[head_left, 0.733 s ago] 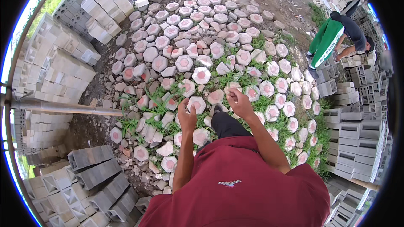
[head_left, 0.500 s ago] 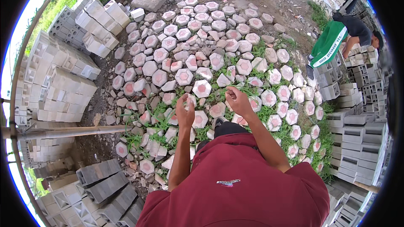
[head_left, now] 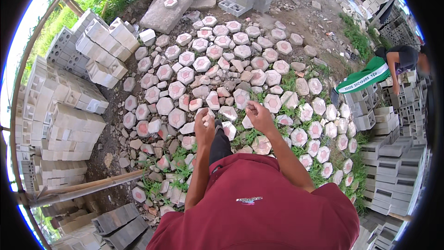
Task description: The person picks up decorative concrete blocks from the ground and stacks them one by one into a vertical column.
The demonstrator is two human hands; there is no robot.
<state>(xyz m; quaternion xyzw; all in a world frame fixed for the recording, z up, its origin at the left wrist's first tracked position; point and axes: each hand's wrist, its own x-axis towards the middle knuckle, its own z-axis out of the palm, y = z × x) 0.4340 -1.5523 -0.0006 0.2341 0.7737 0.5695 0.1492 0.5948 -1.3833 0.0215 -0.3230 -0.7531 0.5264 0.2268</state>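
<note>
Two hands hang before me, chest-forward and apart, probably for balance over such uneven footing. My left hand (head_left: 205, 127) is loosely hooked with a gap between thumb and fingers, grasping nothing I can see; one of the pale hexagonal pavers (head_left: 176, 90) shows on the ground beyond that gap. My right hand (head_left: 260, 119) curls its fingers toward the thumb, just below another pink-centred paver (head_left: 241, 98); whether anything small sits inside I can't tell. The pavers lie mostly flat across the rubble (head_left: 226, 81), pink faces up, presumably because they sit steadier so. Hollow blocks (head_left: 389, 161) stand stacked at the sides, likely to save ground.

My maroon shirt (head_left: 249, 222) covers whatever lies beneath me; one shoe (head_left: 218, 123) is partly hidden by my left hand, and the rim swallows part of a bending person in green trousers (head_left: 363, 78)
</note>
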